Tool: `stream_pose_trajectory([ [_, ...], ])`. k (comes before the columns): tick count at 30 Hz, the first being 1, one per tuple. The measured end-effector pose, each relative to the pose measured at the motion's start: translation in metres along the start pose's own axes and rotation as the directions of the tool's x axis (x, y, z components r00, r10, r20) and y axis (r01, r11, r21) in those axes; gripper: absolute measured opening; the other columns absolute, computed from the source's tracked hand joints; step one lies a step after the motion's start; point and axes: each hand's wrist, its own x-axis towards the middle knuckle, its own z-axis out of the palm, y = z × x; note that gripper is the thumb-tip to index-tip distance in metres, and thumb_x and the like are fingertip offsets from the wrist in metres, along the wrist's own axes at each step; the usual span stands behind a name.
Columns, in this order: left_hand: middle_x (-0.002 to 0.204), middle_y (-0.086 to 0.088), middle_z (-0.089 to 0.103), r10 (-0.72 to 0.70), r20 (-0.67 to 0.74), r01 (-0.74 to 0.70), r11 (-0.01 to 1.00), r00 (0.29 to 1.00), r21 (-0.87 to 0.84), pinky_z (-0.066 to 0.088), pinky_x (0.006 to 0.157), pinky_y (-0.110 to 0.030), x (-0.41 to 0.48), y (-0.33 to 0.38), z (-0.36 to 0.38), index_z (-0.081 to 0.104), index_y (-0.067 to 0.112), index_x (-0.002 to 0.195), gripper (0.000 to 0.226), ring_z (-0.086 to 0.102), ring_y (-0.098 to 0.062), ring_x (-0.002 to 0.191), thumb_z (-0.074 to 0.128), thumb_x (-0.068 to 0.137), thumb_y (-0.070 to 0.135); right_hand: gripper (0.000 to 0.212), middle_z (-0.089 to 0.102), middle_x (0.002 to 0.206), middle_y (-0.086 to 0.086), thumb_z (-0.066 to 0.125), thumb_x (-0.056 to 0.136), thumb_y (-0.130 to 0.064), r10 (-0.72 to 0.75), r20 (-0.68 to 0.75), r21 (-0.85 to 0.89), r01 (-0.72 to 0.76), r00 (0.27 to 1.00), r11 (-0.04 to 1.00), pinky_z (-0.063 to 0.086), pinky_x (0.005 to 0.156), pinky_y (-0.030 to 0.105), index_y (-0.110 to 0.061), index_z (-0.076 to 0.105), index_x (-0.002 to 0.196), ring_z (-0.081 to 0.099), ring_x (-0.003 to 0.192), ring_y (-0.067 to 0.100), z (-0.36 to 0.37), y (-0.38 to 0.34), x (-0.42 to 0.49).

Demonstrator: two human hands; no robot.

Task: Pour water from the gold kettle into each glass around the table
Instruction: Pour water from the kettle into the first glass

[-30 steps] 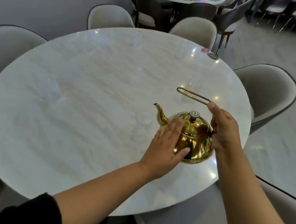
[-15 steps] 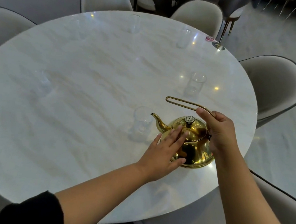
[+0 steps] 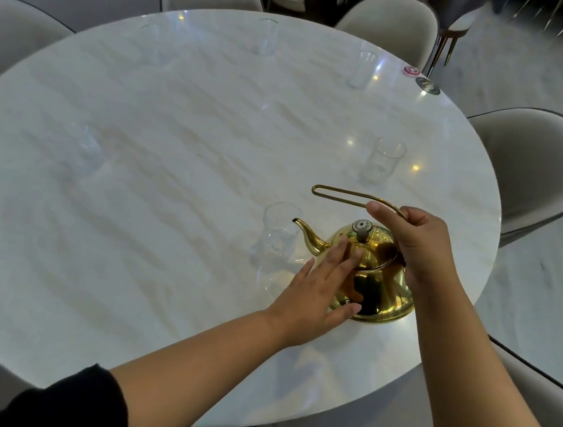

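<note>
Right hand (image 3: 418, 247): fingers curled round the rear end of the thin wire handle (image 3: 340, 194), thumb laid along the top; it grips the gold kettle (image 3: 380, 300) from the 3 o'clock side

Left hand (image 3: 313, 292): flat, fingers straight and slightly spread, pressed on the kettle's shoulder just below the lid; thumb low against the body at 7 o'clock. It holds nothing

Kettle: upright, base on the tabletop (image 3: 170, 209), at about 4 o'clock on the round top, near the edge. The lid is on, its dark knob (image 3: 361, 227) just beside the right thumb. The spout (image 3: 309, 234) points to 9 o'clock. The handle loop reaches out above the lid toward 10 o'clock

Nearest glass (image 3: 276, 237): just beside the spout tip, at 9 o'clock from the kettle; the spout mouth sits level with the rim. Cannot tell whether it holds water

Second glass (image 3: 383, 161): at 12 o'clock from the kettle, apart from it

Other glasses round the rim: one at 1 o'clock on the top (image 3: 364, 68), one at 12 (image 3: 266, 36), a faint one at 11 (image 3: 152, 42), a faint one at 9 (image 3: 86, 153). All upright; contents too pale to read

Two small discs at the 1 o'clock edge: a pink one (image 3: 411, 71), and a dark one (image 3: 427, 86) just beside it

Pale padded chairs ring the tabletop, one at 3 o'clock (image 3: 532, 168), one at 1 (image 3: 387, 27)
</note>
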Motion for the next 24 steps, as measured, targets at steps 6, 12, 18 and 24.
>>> stream_pose_trajectory([
  [6, 0.15, 0.021, -0.022, 0.003, 0.003, -0.002, 0.999, 1.0, -0.046, -0.008, 0.112, -0.028, -0.001, -0.002, -0.004, -0.005, 0.036, 0.147, 0.07, -0.01, -0.004, 0.144, 0.042, 0.096, 0.046, 0.048, 0.032, 0.043, -0.005, 0.083, 0.059, -0.04, -0.028, 0.01, -0.097, 0.028, 1.0, 0.995, 0.035, 0.042, 0.02, -0.012, 0.044, 0.055, 0.032, 0.039, 0.009, 0.003, -0.006, 0.001],
  [12, 0.151, 0.017, -0.024, 0.019, 0.0, -0.019, 1.0, 1.0, -0.018, -0.011, 0.108, -0.023, 0.0, 0.0, -0.007, -0.012, 0.036, 0.145, 0.068, -0.011, -0.004, 0.143, 0.037, 0.098, 0.043, 0.053, 0.03, 0.044, -0.003, 0.083, 0.054, -0.045, -0.041, 0.038, -0.118, 0.045, 0.998, 0.992, 0.034, 0.043, 0.023, -0.008, 0.045, 0.058, 0.031, 0.04, 0.013, 0.005, -0.013, 0.001],
  [18, 0.147, 0.018, -0.029, 0.019, 0.0, -0.019, 1.0, 1.0, -0.014, -0.012, 0.108, -0.025, 0.001, 0.002, -0.009, -0.016, 0.035, 0.144, 0.071, -0.016, -0.003, 0.141, 0.037, 0.098, 0.044, 0.05, 0.028, 0.039, -0.008, 0.083, 0.067, -0.035, -0.06, 0.038, -0.148, 0.065, 0.997, 0.987, 0.03, 0.04, 0.02, -0.013, 0.04, 0.052, 0.027, 0.035, 0.01, 0.007, -0.017, 0.003],
  [24, 0.147, 0.017, -0.031, 0.02, -0.013, -0.02, 0.999, 1.0, -0.028, -0.012, 0.107, -0.022, 0.001, 0.005, -0.011, -0.016, 0.032, 0.145, 0.072, -0.015, -0.006, 0.143, 0.037, 0.098, 0.044, 0.053, 0.027, 0.037, -0.011, 0.085, 0.065, -0.035, -0.076, 0.034, -0.176, 0.081, 0.997, 0.981, 0.033, 0.041, 0.02, -0.014, 0.038, 0.051, 0.028, 0.034, 0.009, 0.012, -0.022, 0.004],
])
